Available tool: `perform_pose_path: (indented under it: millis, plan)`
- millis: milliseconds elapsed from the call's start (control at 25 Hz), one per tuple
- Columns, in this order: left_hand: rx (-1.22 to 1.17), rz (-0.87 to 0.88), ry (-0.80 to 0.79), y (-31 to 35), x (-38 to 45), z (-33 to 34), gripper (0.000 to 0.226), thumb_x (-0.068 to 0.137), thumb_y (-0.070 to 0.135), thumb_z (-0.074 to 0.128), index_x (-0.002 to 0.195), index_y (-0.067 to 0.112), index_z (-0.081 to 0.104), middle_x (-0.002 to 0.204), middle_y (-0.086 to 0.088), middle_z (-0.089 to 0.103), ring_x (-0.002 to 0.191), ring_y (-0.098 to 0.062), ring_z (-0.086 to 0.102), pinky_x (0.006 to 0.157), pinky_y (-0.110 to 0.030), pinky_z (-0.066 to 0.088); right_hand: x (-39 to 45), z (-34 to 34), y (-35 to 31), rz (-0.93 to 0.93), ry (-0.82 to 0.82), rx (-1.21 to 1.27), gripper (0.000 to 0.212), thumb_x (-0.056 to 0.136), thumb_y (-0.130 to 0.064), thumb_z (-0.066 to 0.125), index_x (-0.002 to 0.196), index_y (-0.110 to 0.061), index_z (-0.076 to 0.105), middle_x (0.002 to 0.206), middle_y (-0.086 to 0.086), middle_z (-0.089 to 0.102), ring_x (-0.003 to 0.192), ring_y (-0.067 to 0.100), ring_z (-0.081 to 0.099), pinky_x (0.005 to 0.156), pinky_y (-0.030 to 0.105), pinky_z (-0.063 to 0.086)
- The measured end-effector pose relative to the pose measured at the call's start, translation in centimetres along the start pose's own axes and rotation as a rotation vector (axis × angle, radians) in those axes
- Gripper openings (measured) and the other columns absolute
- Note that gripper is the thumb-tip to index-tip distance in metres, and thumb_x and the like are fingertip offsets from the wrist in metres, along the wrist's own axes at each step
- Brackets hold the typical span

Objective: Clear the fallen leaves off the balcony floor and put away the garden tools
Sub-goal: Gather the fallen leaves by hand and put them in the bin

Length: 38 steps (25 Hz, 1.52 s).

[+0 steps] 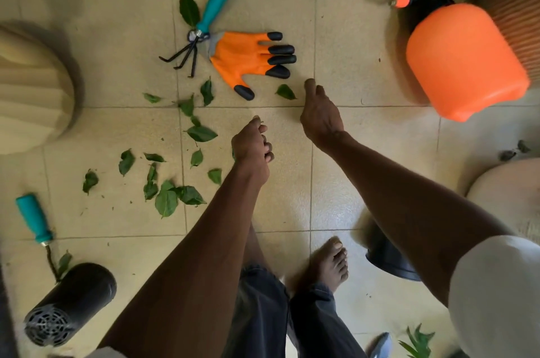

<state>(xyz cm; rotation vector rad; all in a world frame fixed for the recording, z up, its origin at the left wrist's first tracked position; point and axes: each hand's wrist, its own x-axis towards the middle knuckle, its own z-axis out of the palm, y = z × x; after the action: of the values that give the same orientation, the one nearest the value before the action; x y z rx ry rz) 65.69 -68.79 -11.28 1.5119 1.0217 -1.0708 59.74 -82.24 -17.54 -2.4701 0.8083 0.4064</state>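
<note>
Both hands [252, 147] over leaves [166, 199]

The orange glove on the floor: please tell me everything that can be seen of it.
The orange glove lies flat on the tiled floor, fingers spread and pointing right. It looks rubber-coated, with a grey cuff and black pointed claw tips on all five fingers. The cuff lies by the head of the teal-handled hand rake; whether they touch is unclear. A green leaf lies just below its fingertips. Neither hand touches it; the right hand is nearest.
</note>
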Motion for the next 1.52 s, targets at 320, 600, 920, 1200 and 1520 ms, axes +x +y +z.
perform_pose_path:
  millis: [320, 600, 920, 1200, 1520]
  plan:
    - [-0.077, -0.018, 0.035, -0.5, 0.1, -2.4, 0.029, 0.097, 0.035, 0.054, 0.074, 0.017, 0.055, 0.055, 0.004, 0.038, 0.04, -0.009, 0.032, 0.038, -0.023, 0.024, 2.4, 1.6, -3.2, -0.076, -0.125, -0.29, 0.048, 0.095, -0.008, 0.049, 0.14, -0.004, 0.034, 0.125, 0.022, 0.045, 0.104, 0.034, 0.053, 0.085, 0.042, 0.049]
    - [-0.277, -0.067, 0.129, -3.3, -1.2, -7.0, 0.023, 0.096, 0.033, 0.055, 0.083, 0.015, 0.057, 0.058, 0.003, 0.04, 0.043, -0.009, 0.033, 0.04, -0.024, 0.025, -4.0, 2.4, -5.6, -0.203, -0.282, -0.156, 0.051, 0.093, -0.003, 0.047, 0.142, -0.008, 0.033, 0.126, 0.019, 0.049, 0.099, 0.035, 0.058, 0.08, 0.046, 0.054]
    - [-0.457, -0.075, 0.185, -7.5, -2.0, -12.1, 0.022, 0.096, 0.028, 0.055, 0.081, 0.013, 0.055, 0.055, 0.003, 0.034, 0.042, -0.01, 0.029, 0.04, -0.023, 0.02, -5.9, 7.0, -9.5, -0.368, -0.292, -0.416, 0.064, 0.097, -0.049, 0.048, 0.142, -0.008, 0.027, 0.12, 0.021, 0.049, 0.097, 0.033, 0.057, 0.074, 0.043, 0.051]
    - [-0.503, -0.125, 0.166, -10.4, -0.9, -13.7, 0.021, 0.095, 0.027, 0.056, 0.081, 0.012, 0.055, 0.057, 0.002, 0.034, 0.041, -0.011, 0.03, 0.04, -0.023, 0.021, -7.1, 8.0, -8.9, -0.496, -0.214, -0.531, 0.042, 0.096, -0.011, 0.048, 0.136, -0.007, 0.038, 0.129, 0.023, 0.043, 0.103, 0.032, 0.055, 0.082, 0.038, 0.054]
    - [-0.548, -0.115, 0.146, -10.4, -1.2, -17.0, 0.019, 0.097, 0.026, 0.053, 0.082, 0.012, 0.055, 0.057, 0.003, 0.035, 0.043, -0.01, 0.03, 0.039, -0.024, 0.022, -10.4, 10.6, -13.8, -0.548, -0.265, -0.445, 0.038, 0.102, -0.027, 0.044, 0.132, -0.004, 0.04, 0.117, 0.018, 0.054, 0.093, 0.03, 0.061, 0.07, 0.04, 0.054]
